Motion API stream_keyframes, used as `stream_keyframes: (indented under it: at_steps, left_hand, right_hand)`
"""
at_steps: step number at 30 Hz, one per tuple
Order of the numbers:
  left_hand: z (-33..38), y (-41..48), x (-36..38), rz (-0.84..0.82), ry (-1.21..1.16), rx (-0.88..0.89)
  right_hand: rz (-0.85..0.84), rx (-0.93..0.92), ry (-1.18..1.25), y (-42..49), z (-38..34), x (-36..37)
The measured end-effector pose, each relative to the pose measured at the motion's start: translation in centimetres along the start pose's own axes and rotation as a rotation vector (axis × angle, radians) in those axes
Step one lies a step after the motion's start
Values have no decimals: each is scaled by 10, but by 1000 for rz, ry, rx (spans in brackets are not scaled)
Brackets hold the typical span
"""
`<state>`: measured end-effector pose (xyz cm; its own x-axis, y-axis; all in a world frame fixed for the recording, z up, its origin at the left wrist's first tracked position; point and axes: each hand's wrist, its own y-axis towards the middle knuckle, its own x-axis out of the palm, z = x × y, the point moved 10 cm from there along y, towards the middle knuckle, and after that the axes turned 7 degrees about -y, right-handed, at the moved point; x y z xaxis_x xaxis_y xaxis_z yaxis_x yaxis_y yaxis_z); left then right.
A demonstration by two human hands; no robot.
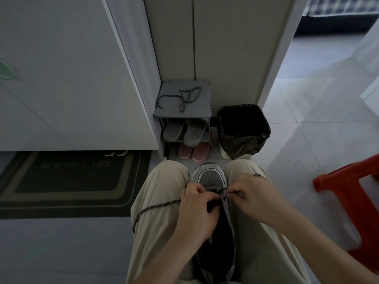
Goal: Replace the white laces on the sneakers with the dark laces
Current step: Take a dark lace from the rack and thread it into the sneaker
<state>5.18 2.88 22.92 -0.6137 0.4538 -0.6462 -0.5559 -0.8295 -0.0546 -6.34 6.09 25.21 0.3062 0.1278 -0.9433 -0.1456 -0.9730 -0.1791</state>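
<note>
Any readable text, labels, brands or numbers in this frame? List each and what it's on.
"BEAUTIFUL LIFE": on the dark doormat, in faint capitals; the first word is dim, so that reading is less sure.
Sneaker: no brand or label can be read; it is too dark.
Shoe rack, slippers, trash bin: no text visible.

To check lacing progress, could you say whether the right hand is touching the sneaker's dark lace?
Touching. The head view shows the right hand pinching the dark lace over the sneaker.
</note>
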Motion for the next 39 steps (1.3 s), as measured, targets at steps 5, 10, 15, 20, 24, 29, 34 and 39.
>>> stream_keyframes:
  at_steps: [5, 10, 15, 20, 24, 29, 34, 39]
  left_hand:
    - [-1, 3, -3, 96, -32, -16]
    - [-1, 3, -1, 111, 4, 12]
    - [5, 3, 2, 70, 48, 66]
    - [-2, -1, -12, 99, -76, 36]
    - [-17, -6, -39, 146, -204, -16]
    - [-65, -31, -86, 256, -204, -191]
    - [-141, -74, -104, 247, -280, -528]
    - [-157, -84, -93, 165, -305, -664]
  right_hand:
    - [-8, -15, -70, -5, -5, 4]
    - [0, -30, -162, -8, -10, 5]
    - [2, 60, -120, -10, -3, 12]
    - [5, 245, 25, -15, 17, 8]
    - [43, 266, 30, -19, 15, 3]
    - [75, 270, 36, -21, 16, 0]
    - [81, 256, 43, -19, 13, -1]
    - [5, 246, 106, -16, 12, 11]
